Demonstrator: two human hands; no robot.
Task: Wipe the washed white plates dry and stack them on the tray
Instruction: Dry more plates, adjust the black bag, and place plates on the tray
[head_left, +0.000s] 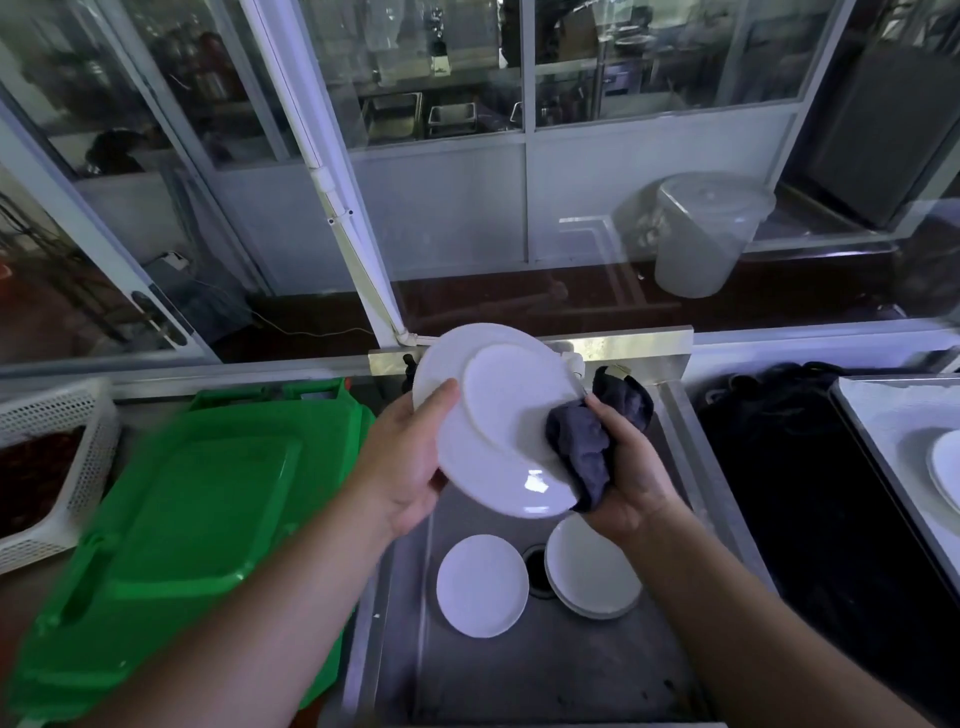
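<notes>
Over sink (519, 670), fingers (441, 395) grip plate (498, 410).

No readable text showing anywhere, no labels, brands, numbers or signs making themselves out on any surface, everything behind the glass staying too blurred for letters to be told

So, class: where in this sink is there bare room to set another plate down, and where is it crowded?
Bare steel floor of the sink lies nearest the person, below the lone plate and the stacked plates. It is crowded round the drain, wedged between them.
</notes>
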